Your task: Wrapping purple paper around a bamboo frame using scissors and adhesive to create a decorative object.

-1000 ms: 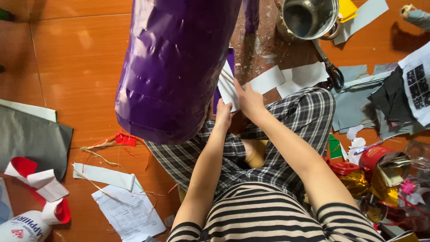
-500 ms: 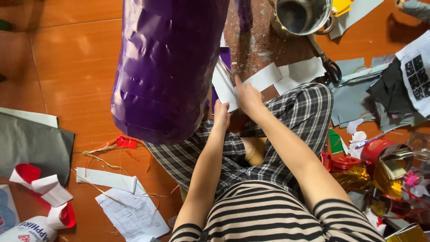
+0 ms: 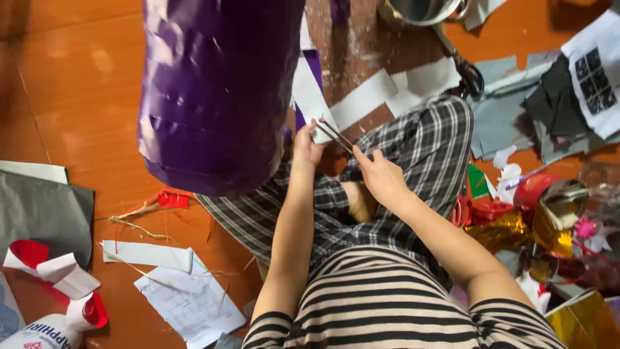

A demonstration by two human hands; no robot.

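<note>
Seated on the orange floor (image 3: 77, 97), the left hand (image 3: 305, 145) and right hand (image 3: 381, 178) grip thin sticks (image 3: 337, 136) beside a large purple paper-covered form (image 3: 213, 90).

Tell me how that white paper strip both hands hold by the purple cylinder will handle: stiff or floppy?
Probably floppy and light: the white strip looks thin and flat, like the cut pieces on the floor. It likely tears easily. The left hand and right hand hold it, with thin sticks across it, perhaps for stiffness.

One head-worn camera, looking steeply down over the wearer's striped chest, close above both forearms and checked lap, orange floor (image 3: 77, 97) filling the frame's edges, purple wrapped form (image 3: 213, 97) looming nearest the lens
</note>
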